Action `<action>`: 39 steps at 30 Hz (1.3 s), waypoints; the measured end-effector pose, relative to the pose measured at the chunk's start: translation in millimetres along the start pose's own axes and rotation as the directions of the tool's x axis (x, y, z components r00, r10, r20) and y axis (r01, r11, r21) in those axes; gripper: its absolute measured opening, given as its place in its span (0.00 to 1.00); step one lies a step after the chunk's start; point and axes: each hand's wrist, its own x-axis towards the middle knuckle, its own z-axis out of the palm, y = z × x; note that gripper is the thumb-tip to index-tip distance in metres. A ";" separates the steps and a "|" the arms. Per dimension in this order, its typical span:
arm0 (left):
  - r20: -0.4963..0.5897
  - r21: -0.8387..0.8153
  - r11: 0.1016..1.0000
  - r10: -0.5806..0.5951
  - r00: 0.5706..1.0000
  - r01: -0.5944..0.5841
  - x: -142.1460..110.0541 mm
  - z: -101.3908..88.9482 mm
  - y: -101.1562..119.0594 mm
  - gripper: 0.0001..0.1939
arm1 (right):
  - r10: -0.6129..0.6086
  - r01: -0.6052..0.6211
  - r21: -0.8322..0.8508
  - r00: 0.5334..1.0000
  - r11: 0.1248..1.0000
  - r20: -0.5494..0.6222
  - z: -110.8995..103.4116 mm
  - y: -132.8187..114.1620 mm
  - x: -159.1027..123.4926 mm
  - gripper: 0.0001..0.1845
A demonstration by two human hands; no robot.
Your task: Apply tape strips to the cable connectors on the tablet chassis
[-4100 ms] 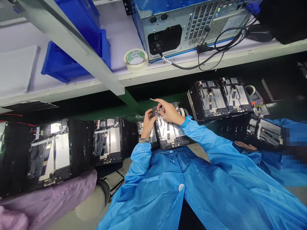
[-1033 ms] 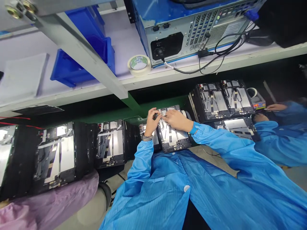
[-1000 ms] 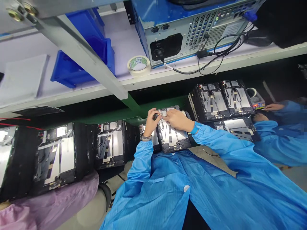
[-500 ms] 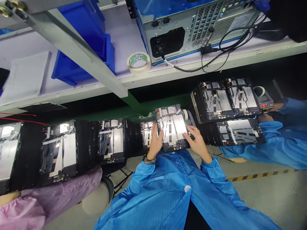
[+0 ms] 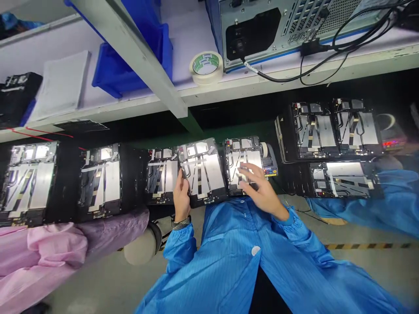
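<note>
My left hand (image 5: 181, 198) grips the left edge of an opened tablet (image 5: 212, 168), its silver battery and dark ribbon cables showing. That tablet is slightly tilted and blurred. To its right lies a second opened tablet (image 5: 234, 163) with the same insides. Over this second one is my right hand (image 5: 262, 187), fingers spread and holding nothing; I cannot tell whether the fingertips touch it. A third such tablet (image 5: 160, 174) sits just left of the held one, partly covered by it.
A tape dispenser (image 5: 270, 163) stands right of the second tablet. More tablets (image 5: 348, 179) lie at the right by a co-worker's blue sleeve (image 5: 396, 200), others (image 5: 104, 179) at the left by a pink sleeve (image 5: 59, 244). The shelf above holds a tape roll (image 5: 207, 69), a blue bin (image 5: 131, 69) and a computer case (image 5: 294, 26).
The tablet that both hands held has moved left with my left hand. My right hand has let go of it. Another tablet now shows on the right. The view has shifted.
</note>
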 end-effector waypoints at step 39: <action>0.065 0.617 0.786 -0.097 0.993 0.036 39.4 75.4 -134.1 0.27 | 0.841 -0.409 0.744 0.366 0.529 -0.397 11.3 271.0 -51.8 0.20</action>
